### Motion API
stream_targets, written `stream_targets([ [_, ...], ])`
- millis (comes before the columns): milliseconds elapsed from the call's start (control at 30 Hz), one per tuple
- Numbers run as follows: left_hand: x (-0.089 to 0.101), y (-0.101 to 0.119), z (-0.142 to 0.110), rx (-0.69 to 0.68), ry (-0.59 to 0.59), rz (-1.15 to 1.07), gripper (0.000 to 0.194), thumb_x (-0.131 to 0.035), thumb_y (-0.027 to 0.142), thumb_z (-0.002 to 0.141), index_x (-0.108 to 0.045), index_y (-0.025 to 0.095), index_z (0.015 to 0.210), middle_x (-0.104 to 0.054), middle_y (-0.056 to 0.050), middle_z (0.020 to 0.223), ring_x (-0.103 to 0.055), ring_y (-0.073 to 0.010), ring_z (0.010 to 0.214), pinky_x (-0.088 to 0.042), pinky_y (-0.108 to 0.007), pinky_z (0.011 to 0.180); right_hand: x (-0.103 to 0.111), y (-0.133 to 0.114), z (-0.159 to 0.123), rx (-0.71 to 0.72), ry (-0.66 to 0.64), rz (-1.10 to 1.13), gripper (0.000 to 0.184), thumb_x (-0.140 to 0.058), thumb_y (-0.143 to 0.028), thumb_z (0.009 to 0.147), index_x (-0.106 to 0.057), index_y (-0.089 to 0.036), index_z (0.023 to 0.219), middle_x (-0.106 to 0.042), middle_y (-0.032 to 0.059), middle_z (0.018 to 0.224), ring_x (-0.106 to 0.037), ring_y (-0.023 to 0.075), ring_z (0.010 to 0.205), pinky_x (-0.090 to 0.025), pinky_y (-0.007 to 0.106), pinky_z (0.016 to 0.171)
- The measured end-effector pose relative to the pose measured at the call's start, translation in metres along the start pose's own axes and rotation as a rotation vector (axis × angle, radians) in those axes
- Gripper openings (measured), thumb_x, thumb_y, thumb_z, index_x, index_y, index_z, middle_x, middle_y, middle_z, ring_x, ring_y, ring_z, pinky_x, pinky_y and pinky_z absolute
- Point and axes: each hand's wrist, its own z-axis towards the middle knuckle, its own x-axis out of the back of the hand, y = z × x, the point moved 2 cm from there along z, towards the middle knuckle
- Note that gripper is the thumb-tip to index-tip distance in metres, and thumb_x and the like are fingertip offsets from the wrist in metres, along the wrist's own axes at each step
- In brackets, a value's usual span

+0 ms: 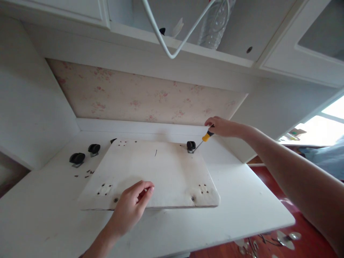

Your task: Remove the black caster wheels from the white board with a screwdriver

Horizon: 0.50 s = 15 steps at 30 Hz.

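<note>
My right hand is wrapped round the handle of a screwdriver with a yellow and black grip. Its shaft slants down to the metal plate of a black caster, which stands at the far right corner of a white board. Over the board's near edge, my left hand has curled fingers, with thumb and forefinger pinched together; anything between them is too small to make out. Screw holes show at the board's other corners.
Two loose casters lie left of the board, with several screws near them on the white desktop. A white cable hangs from above, before a shelf with a plastic bottle. Various items lie on the floor at right.
</note>
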Motion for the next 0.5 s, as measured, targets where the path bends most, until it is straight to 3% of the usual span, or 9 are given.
stream_targets([
  [67,-0.001,-0.001,0.001,-0.004,0.001,0.004,0.026,-0.050,0.044,0.096,-0.067,0.024,0.096,-0.068,0.000,0.079,-0.060,-0.0135,0.066,-0.047,-0.022,0.062,0.001,-0.003,0.000,-0.024,0.001,0.041,0.034,-0.051,-0.031,0.090,-0.061,-0.016,0.118,-0.067,0.0151,0.113,-0.065,0.0215,0.093,-0.049,0.029,0.074],
  [133,-0.001,-0.002,0.002,-0.009,0.007,0.015,0.026,-0.050,0.043,0.096,-0.067,0.024,0.096,-0.069,0.000,0.080,-0.061,-0.0139,0.067,-0.048,-0.023,0.062,0.002,-0.007,-0.002,-0.093,-0.022,0.072,0.038,-0.042,-0.040,0.095,-0.059,-0.015,0.118,-0.071,0.0132,0.092,-0.066,0.0196,0.071,-0.048,0.030,0.063],
  [233,-0.003,-0.003,0.002,-0.014,0.009,0.032,0.026,-0.049,0.042,0.096,-0.067,0.024,0.097,-0.070,0.000,0.081,-0.061,-0.0139,0.067,-0.048,-0.023,0.063,0.004,-0.015,-0.007,-0.172,-0.054,0.085,0.039,-0.033,-0.038,0.099,-0.058,-0.013,0.115,-0.066,0.0081,0.063,-0.058,0.0173,0.048,-0.043,0.031,0.055],
  [300,-0.003,-0.004,0.001,-0.024,0.010,0.047,0.025,-0.049,0.042,0.097,-0.067,0.024,0.097,-0.069,0.000,0.080,-0.061,-0.0134,0.066,-0.048,-0.022,0.063,0.006,-0.021,-0.010,-0.166,-0.045,0.126,0.034,-0.037,-0.032,0.096,-0.055,-0.014,0.119,-0.070,0.0091,0.073,-0.058,0.0156,0.049,-0.043,0.029,0.054],
  [433,-0.004,-0.004,0.000,-0.066,0.023,0.076,0.023,-0.050,0.040,0.096,-0.067,0.025,0.097,-0.070,0.001,0.081,-0.063,-0.0132,0.069,-0.049,-0.022,0.065,0.008,-0.029,-0.012,-0.154,-0.068,0.302,0.039,-0.048,-0.027,0.087,-0.049,-0.020,0.125,-0.068,0.0123,0.117,-0.065,0.0158,0.070,-0.046,0.026,0.055],
  [500,-0.004,-0.004,0.000,-0.084,0.030,0.086,0.023,-0.050,0.039,0.097,-0.068,0.025,0.097,-0.071,0.000,0.084,-0.064,-0.0135,0.071,-0.050,-0.022,0.067,0.008,-0.029,-0.010,-0.176,-0.049,0.271,0.041,-0.052,-0.030,0.085,-0.050,-0.019,0.124,-0.067,0.0143,0.119,-0.066,0.0209,0.083,-0.047,0.028,0.062],
])
